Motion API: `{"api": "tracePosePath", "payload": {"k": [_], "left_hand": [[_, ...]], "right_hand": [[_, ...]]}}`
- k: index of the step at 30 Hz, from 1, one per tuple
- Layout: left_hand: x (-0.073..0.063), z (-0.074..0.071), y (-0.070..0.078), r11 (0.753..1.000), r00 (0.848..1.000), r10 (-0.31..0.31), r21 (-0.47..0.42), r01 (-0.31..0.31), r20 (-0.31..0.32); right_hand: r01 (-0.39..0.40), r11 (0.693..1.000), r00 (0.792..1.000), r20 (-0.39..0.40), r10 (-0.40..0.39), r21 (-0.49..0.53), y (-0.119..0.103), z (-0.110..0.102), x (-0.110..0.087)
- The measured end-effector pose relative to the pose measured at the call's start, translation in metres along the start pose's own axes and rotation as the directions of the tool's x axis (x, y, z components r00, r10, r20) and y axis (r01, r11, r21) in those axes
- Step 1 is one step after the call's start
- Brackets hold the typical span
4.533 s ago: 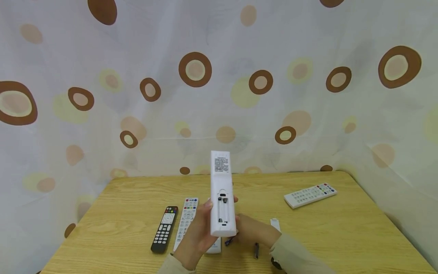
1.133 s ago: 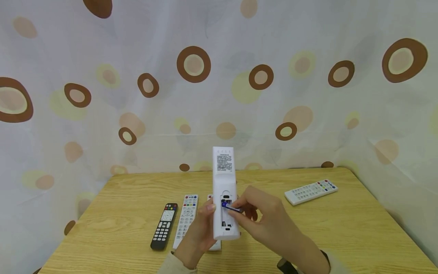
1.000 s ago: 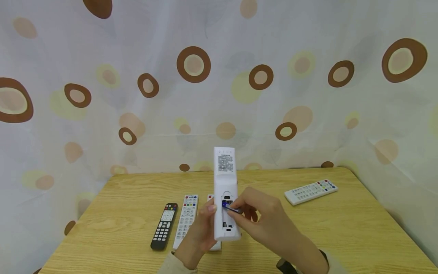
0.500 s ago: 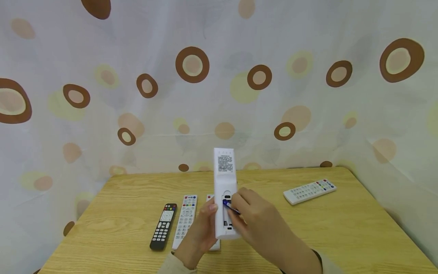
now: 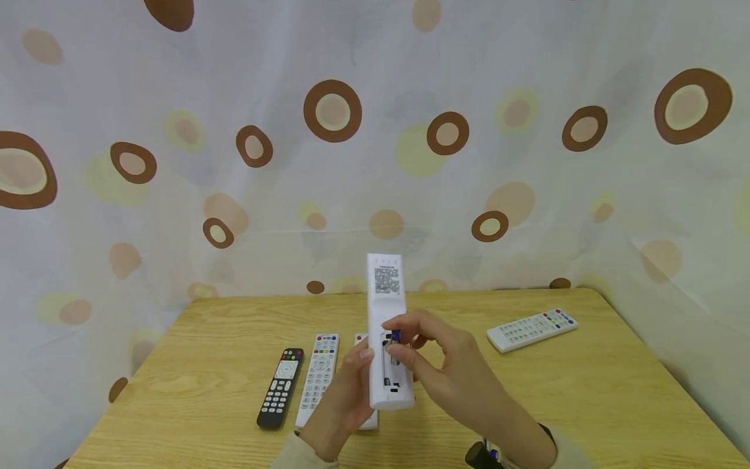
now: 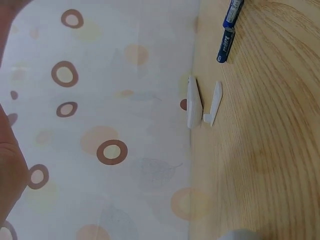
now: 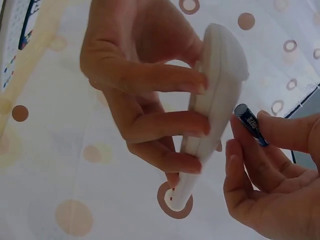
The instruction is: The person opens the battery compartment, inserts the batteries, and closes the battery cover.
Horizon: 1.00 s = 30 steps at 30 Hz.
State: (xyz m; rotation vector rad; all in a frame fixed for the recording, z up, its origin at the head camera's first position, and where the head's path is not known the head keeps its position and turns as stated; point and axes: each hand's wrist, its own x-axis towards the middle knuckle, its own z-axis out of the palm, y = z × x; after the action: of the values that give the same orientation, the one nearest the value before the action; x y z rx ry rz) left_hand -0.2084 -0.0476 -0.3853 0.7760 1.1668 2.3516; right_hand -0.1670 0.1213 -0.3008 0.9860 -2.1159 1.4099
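My left hand [image 5: 342, 394] holds a white remote control [image 5: 387, 306] upright over the table, its back toward me. The battery compartment [image 5: 387, 374] in its lower half is uncovered. Between thumb and fingers, my right hand [image 5: 454, 365] pinches a small dark blue battery [image 5: 396, 336] at the compartment's upper end, partly covered by the fingertips. The right wrist view shows this battery [image 7: 250, 124] close beside the remote, with left fingers [image 7: 170, 122] curled round the remote's edge.
On the wooden table [image 5: 222, 332] lie a black remote [image 5: 281, 391], a white remote [image 5: 319, 378] and another white one [image 5: 368, 422] partly hidden behind my left hand. A further white remote [image 5: 532, 330] lies right. Left wrist view: two batteries [image 6: 226, 45] and a white battery cover [image 6: 216, 102].
Earlier my right hand was low behind the remote; it then came up with the battery to the compartment. Since a second ago, the battery has turned from slanting rightward to nearly upright.
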Motion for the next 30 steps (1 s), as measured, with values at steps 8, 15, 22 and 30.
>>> {"api": "tracePosePath", "payload": {"k": [8,15,22,30], "left_hand": [[0.001,0.001,0.001,1.0,1.0,0.005,-0.019,-0.005,0.007],[0.0,-0.002,0.001,1.0,1.0,0.021,-0.012,-0.022,-0.009],[0.0,-0.003,0.003,1.0,0.999,0.025,-0.011,-0.024,0.023],[0.003,-0.011,0.006,0.995,0.994,0.07,-0.077,-0.063,0.083]], "right_hand": [[0.026,0.999,0.989,-0.143,-0.032,-0.047,0.011,0.013,-0.004],[-0.026,0.999,0.988,-0.15,0.019,-0.043,0.016,0.019,-0.003],[-0.105,0.993,0.982,-0.164,0.096,-0.048,0.017,0.021,-0.008],[0.0,0.996,0.993,-0.114,-0.011,-0.093,0.023,0.023,-0.016]]}}
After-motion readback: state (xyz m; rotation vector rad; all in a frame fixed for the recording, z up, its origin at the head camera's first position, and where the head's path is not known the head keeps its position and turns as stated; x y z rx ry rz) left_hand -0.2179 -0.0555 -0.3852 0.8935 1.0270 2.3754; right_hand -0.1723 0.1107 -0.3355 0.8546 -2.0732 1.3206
